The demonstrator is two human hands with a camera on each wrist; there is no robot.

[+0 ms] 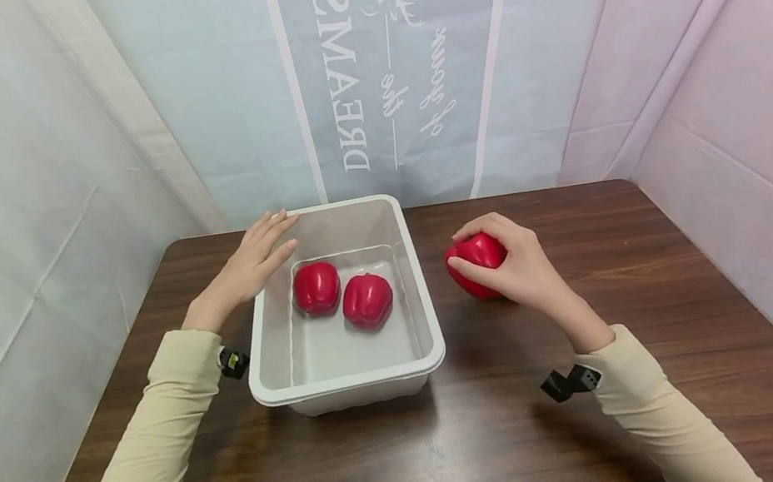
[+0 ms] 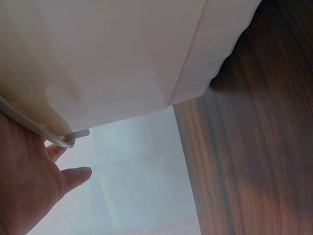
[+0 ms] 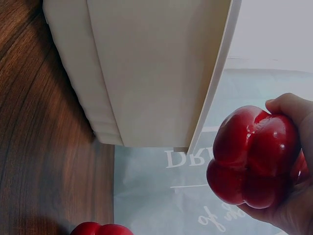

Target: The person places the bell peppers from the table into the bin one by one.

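Observation:
My right hand (image 1: 511, 259) grips a shiny red bell pepper (image 3: 257, 156) to the right of the light grey plastic bin (image 1: 282, 394), raised above the table. A second red bell pepper (image 3: 101, 229) shows at the bottom edge of the right wrist view, mostly cut off. Inside the bin, two more red bell peppers lie on the floor, the left pepper (image 1: 316, 288) a little farther back than the right pepper (image 1: 368, 301). At the bin's far left rim rests my left hand (image 1: 249, 264), its fingers extended over the edge.
A dark brown wooden table (image 1: 362, 472) carries the bin. Behind it hangs a pale blue cloth (image 1: 241, 87) with mirrored lettering. White cloth sheets (image 1: 9, 208) stand along both sides. Black wrist cameras (image 1: 572, 383) sit at the cuffs.

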